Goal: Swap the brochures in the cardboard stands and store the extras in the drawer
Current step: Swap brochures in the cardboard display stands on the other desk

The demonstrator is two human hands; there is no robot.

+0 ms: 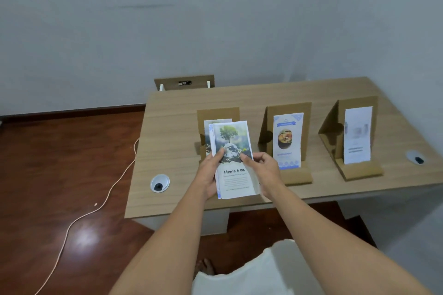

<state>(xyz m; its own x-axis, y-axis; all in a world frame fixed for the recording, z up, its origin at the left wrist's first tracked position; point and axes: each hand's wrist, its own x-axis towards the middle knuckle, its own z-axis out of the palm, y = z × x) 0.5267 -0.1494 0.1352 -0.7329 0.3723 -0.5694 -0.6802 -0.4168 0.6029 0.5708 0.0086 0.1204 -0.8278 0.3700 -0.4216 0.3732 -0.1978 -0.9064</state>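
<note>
Three cardboard stands line the wooden desk [167, 132]. In front of the left stand [217, 115] I hold a stack of brochures [233, 175]; the top one shows a tree and reads "Liceria & Co.". My left hand [211, 172] grips the stack's left edge, my right hand [266, 170] its right edge, thumb on the top sheet. Another brochure [215, 123] peeks out behind the stack, in the left stand. The middle stand [287, 108] carries a blue food brochure [287, 141]. A white brochure [357, 134] stands in the right stand [354, 103]. No drawer is identifiable.
Two round cable grommets sit in the desk, one near the left front [160, 183] and one at the right edge [416, 157]. A pale cable [100, 203] trails over the dark wooden floor left of the desk. A wall runs behind.
</note>
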